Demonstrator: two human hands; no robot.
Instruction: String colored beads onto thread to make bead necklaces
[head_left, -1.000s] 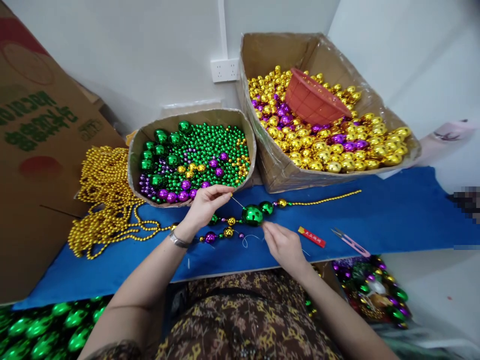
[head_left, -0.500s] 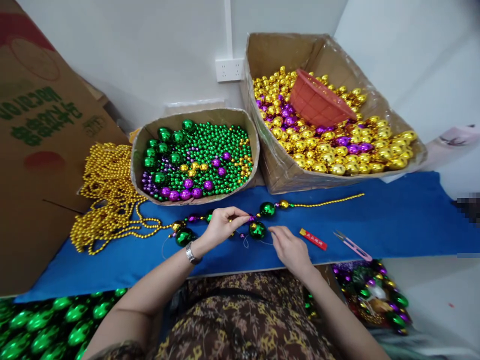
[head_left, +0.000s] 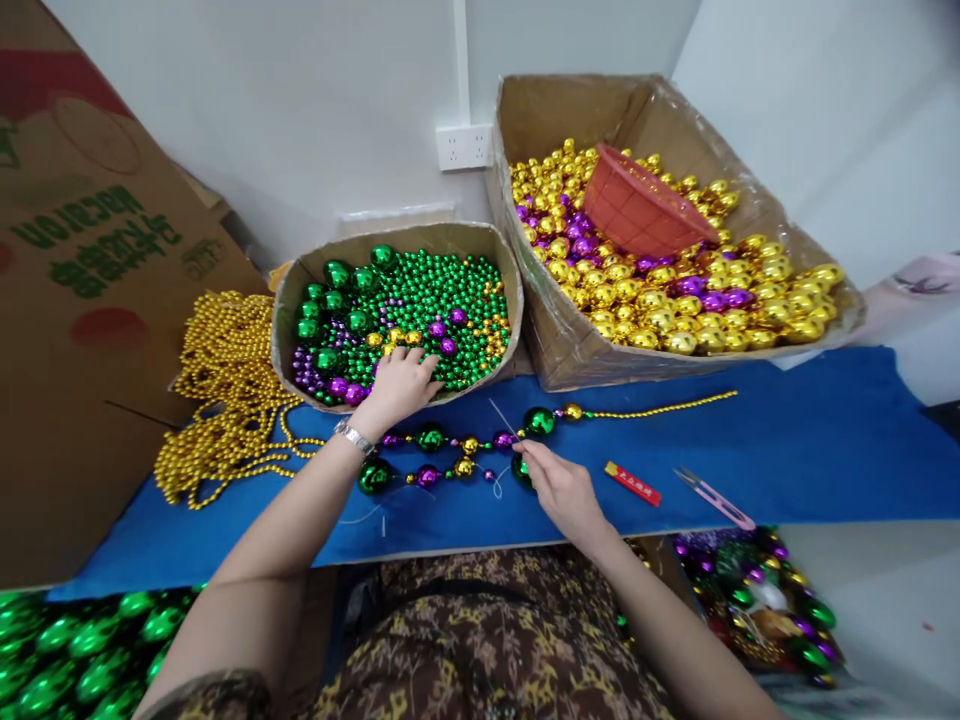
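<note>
My left hand (head_left: 401,385) reaches over the front rim of the small cardboard box (head_left: 285,340) filled with green, purple and gold beads, its fingers curled among the beads. My right hand (head_left: 559,490) rests on the blue table cover (head_left: 787,440), pinching a thin needle (head_left: 501,418) with thread beside a large green bead (head_left: 519,468). A partly strung bead strand (head_left: 450,442) of green, purple and gold beads lies between the hands and continues to the right as a thin gold chain (head_left: 660,408).
A big box (head_left: 555,350) of gold and purple balls with an orange basket (head_left: 637,210) stands at the back right. A gold bead pile (head_left: 217,400) lies left. A red lighter (head_left: 632,484) and pink snips (head_left: 716,500) lie right. Bead bags sit below the table.
My left hand let go of the strand and moved up into the small bead box. The strand now lies flat on the cover, with my right hand still at the needle.
</note>
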